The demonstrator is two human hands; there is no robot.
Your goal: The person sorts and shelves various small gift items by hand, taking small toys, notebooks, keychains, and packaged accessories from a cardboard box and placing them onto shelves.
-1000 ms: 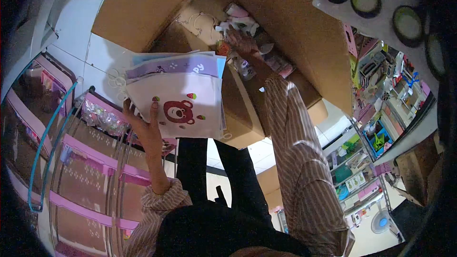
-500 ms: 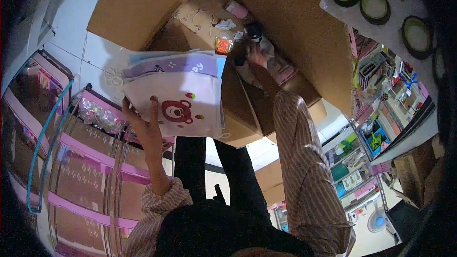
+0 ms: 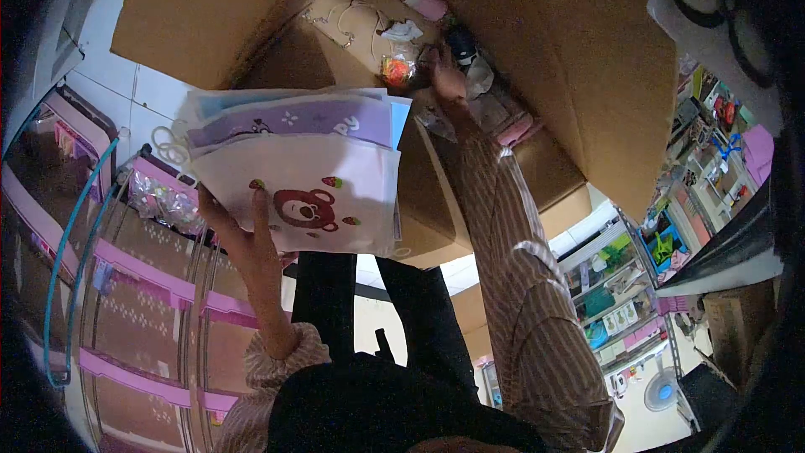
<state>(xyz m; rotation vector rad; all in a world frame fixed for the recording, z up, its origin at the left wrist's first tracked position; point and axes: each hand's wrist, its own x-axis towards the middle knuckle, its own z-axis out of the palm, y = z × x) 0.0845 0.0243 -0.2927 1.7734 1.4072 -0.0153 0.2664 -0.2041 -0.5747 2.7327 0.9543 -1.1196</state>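
Note:
My left hand (image 3: 243, 239) grips a stack of flat drawstring pouches by its left edge, thumb lying across the front. The front pouch (image 3: 331, 168) is whitish with a red-brown bear face and strawberries; a purple pouch (image 3: 335, 117) and a pale blue one show behind it. White cord loops (image 3: 170, 147) hang off the side. My right hand (image 3: 449, 82) reaches down into a large cardboard box (image 3: 537, 50), its fingers closed at the box floor, on something I cannot make out. Around it are a clear packet with orange contents (image 3: 397, 70), a black-and-white item (image 3: 461, 46) and crumpled white wrapping.
Inside the box also lie a pink roll-like item (image 3: 425, 2), a pale cord (image 3: 356, 13) and a pink piece (image 3: 515, 129). Pink-edged shelves (image 3: 147, 273) stand at left. Stocked shelves (image 3: 612, 285) and a fan (image 3: 662, 390) are at right.
My right hand has moved farther into the box, toward the orange packet. The stack in my left hand shifts slightly left, and the view has shifted a little.

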